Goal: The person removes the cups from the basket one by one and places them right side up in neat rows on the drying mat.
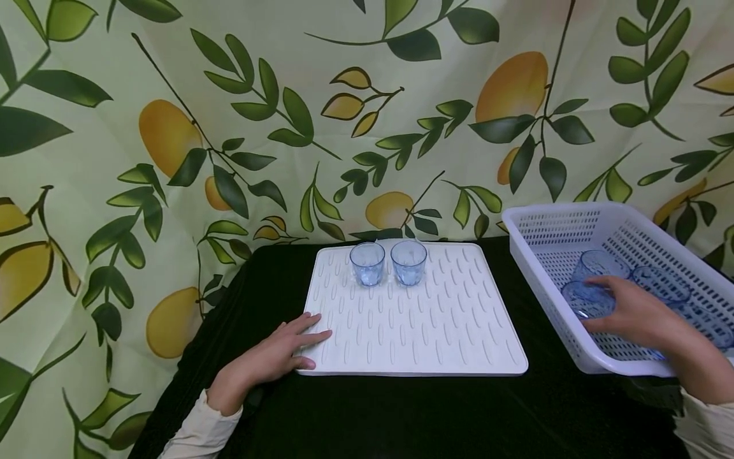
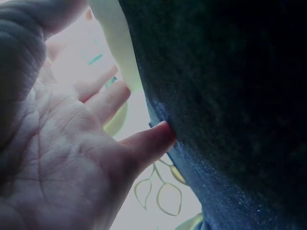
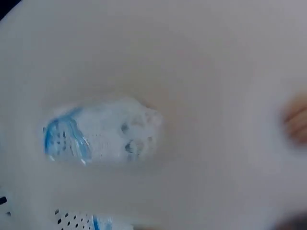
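Two clear blue glasses (image 1: 367, 273) stand upright side by side at the back of a white ridged draining mat (image 1: 401, 344). My left hand (image 1: 269, 350) rests with spread fingers on the mat's left front edge; its palm (image 2: 62, 153) shows in the left wrist view. Inside the white basket at right, my right hand (image 1: 636, 315) has its thumb and fingers around a blue glass (image 1: 586, 302) near the left wall. The right wrist view is blurred, with bluish glass (image 3: 67, 139) in it.
The white perforated basket (image 1: 564, 341) stands right of the mat and holds several more blue glasses (image 1: 662, 285). Dark cloth (image 1: 390, 414) covers the table. Behind hangs a curtain (image 1: 275, 204) printed with leaves and fruit.
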### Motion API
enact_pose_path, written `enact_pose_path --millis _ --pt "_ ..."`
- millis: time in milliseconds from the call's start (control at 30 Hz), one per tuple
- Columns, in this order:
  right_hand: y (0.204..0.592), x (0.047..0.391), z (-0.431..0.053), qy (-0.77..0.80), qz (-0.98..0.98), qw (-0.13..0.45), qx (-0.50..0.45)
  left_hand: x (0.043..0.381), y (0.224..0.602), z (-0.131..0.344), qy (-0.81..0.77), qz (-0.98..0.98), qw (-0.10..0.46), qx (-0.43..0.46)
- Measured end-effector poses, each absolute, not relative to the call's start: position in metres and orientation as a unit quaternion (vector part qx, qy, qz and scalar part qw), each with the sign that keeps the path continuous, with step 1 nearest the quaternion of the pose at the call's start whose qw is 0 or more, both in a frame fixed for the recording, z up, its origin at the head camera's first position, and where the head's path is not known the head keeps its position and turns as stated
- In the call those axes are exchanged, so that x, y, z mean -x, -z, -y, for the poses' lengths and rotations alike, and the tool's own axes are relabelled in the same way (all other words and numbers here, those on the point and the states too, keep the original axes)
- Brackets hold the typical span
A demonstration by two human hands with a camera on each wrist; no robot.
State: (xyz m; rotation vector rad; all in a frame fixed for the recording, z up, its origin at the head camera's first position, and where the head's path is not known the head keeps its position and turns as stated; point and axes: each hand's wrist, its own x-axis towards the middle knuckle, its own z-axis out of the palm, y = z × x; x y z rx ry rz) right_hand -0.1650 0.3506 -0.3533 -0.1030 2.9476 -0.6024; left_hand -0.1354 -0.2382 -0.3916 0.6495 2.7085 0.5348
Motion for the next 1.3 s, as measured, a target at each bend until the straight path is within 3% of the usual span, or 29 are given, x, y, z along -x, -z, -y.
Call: enact_pose_path --millis 1100,1300 --pt "0.336 0.152 -0.335 0.25 -0.967 0.034 0.02 0.137 0.392 0.239 -0.187 -0.943 0.152 -0.229" --pt "0.33 0.151 -0.328 0.271 -0.963 0.002 0.006 0.136 0.392 0.239 -0.187 -0.943 0.15 -0.232"
